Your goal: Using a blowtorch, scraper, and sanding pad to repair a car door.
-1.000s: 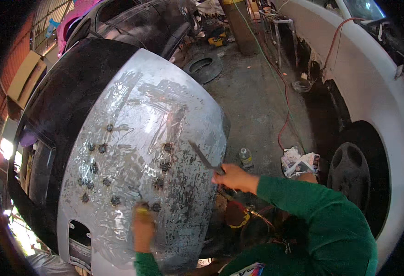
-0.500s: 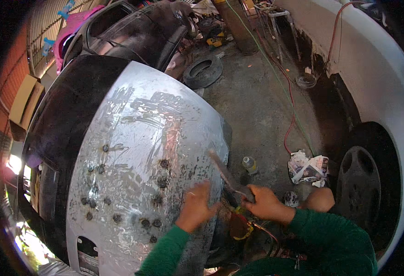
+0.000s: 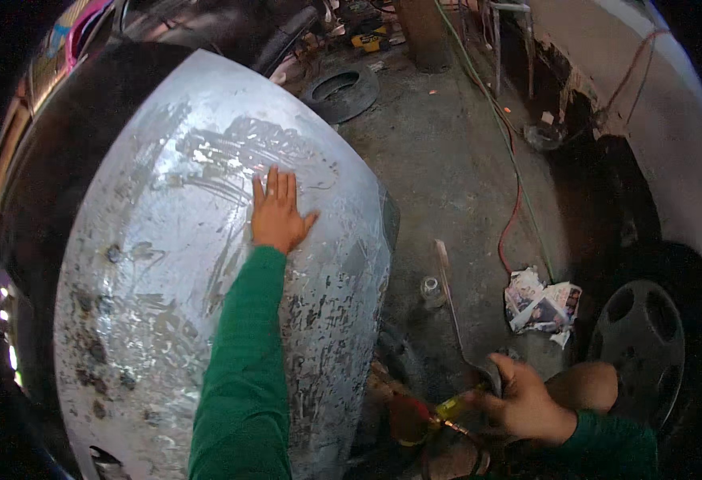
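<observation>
As the scuffed metal panel (image 3: 167, 224) fills the left of the frame, the person's left hand (image 3: 279, 218) lies spread on it, left of centre, grasping nothing; on to a bottle (image 3: 432, 292) right of centre, then the long metal tool (image 3: 452, 312), gripped by the right hand (image 3: 527, 404) at lower right, before paper (image 3: 541, 308) and a wheel (image 3: 639, 340)!

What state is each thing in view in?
Left hand: open, palm down on car panel.
Right hand: closed around flat metal tool.
Flat metal tool: held.
Car panel: scuffed, dark-spotted.
Bottle: upright on floor.
Tire: lying flat.
Paper: crumpled.
Wheel: upright.
</observation>
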Demonstrator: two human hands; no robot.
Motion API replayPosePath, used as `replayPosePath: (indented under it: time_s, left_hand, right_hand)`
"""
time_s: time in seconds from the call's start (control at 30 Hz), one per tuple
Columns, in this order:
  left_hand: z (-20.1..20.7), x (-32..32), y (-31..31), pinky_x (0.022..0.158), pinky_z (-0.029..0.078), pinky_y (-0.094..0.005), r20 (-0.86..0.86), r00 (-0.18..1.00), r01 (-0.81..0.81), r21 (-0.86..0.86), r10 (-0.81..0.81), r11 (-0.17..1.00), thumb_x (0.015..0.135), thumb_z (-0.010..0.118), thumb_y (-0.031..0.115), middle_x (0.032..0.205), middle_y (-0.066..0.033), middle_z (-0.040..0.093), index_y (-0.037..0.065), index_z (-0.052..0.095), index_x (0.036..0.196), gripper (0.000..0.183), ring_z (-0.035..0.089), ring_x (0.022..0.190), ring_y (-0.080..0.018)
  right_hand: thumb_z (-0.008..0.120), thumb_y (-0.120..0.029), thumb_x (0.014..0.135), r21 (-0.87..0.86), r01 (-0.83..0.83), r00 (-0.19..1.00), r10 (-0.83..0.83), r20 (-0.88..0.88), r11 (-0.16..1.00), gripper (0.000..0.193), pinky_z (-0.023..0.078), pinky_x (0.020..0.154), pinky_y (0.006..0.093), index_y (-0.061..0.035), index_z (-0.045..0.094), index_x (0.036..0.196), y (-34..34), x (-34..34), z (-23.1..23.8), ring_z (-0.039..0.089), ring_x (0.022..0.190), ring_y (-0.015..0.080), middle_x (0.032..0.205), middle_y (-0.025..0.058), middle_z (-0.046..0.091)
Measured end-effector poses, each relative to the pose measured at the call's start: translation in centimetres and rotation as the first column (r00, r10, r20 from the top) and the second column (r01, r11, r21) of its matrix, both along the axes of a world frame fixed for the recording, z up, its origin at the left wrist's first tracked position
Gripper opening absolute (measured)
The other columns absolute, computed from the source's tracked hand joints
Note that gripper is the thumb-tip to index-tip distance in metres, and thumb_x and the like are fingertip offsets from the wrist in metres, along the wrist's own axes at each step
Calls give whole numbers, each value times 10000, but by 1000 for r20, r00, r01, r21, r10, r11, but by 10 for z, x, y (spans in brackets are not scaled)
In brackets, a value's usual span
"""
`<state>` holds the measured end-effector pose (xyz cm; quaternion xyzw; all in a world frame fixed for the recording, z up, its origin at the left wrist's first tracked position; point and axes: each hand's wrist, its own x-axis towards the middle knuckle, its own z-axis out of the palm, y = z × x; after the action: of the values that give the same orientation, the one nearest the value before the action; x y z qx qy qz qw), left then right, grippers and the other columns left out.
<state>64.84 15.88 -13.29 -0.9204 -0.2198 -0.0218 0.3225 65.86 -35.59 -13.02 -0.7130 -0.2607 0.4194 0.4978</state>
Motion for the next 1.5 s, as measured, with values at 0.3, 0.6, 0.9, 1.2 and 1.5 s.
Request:
replayPosePath:
  time_s: [0.3,0.6,0.9,1.2,1.5]
  left_hand:
    - [-3,25,14,1336,60,-559,40,999,6,38,-7,999,985,512,697,1697,-149,402,11,356,1653,970,169,1647,-331]
    - [13,-65,-15,1338,62,-555,5,998,59,-28,-59,998,990,517,697,1711,-160,369,-4,341,1653,980,156,1650,-322]
    - [24,-174,-62,1330,63,-581,-3,1000,31,-31,-31,999,1015,461,711,1704,-181,375,-23,362,1639,969,154,1650,-335]
    - [21,-267,-139,1315,63,-631,-119,993,-25,-95,14,995,1006,518,689,1704,-228,344,-48,326,1645,994,85,1655,-387]
    - [6,-256,-177,1291,134,-655,-279,923,-303,-94,267,948,984,570,698,1705,-245,341,-63,322,1642,1035,112,1651,-396]
  right_hand:
    - [815,-136,919,-46,-20,997,16,-77,999,416,558,911,385,-11,661,1285,23,-20,-44,720,982,224,1085,166,760]
    - [816,-167,899,-60,-98,992,102,75,993,454,561,923,431,-2,659,1292,48,-43,-19,745,1068,358,1099,217,766]
    - [826,-231,880,135,-121,986,104,127,983,539,561,921,494,27,652,1319,44,-61,-25,722,1081,432,1161,276,735]
    - [810,-228,877,61,-151,973,138,183,987,469,565,855,542,18,680,1255,55,-60,-50,727,975,446,1036,252,739]
    - [802,-235,875,184,-195,972,164,168,963,460,567,862,541,-11,681,1258,59,-75,-52,722,1008,445,1054,241,736]
